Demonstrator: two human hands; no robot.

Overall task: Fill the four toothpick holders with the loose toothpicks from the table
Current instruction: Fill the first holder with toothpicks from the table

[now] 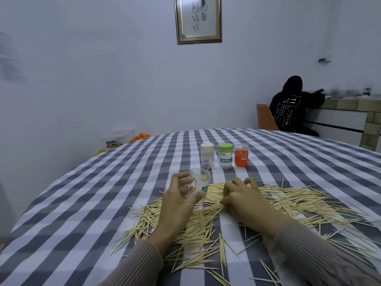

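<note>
Grey-and-white checked cloth covers the round table (82, 193), which stands before a pale wall bearing a framed calligraphy print (198, 19). Left hand (177, 201): fingers and thumb curl around an open clear toothpick holder (200, 182), gripping it lidless just above the cloth; a few toothpicks stand slanted inside it, their tips passing the rim. Right hand (245, 198): knuckles up, fingers bent downward into the loose toothpicks (206, 226), pinching a small bundle whose ends project leftward from beneath the fingertips; how tightly the bundle is held cannot be told. Both hands emerge from ribbed taupe sleeves at the lower edge of the view. The loose toothpicks lie scattered in a broad heap across the near half of the table, spreading from below the left hand well out to the right. Beyond the hands, three further holders stand upright in a row, just beside one another: a white-lidded holder (207, 154) at left, a green-lidded holder (225, 155) labelled TOOTHPICK in the middle, and an orange holder (241, 155) at right. Background: a person in a black hooded top (292, 108) sits on an orange chair (265, 117), turned away toward a counter; a clear storage box (119, 137) rests on the floor past the far-left table edge.
</note>
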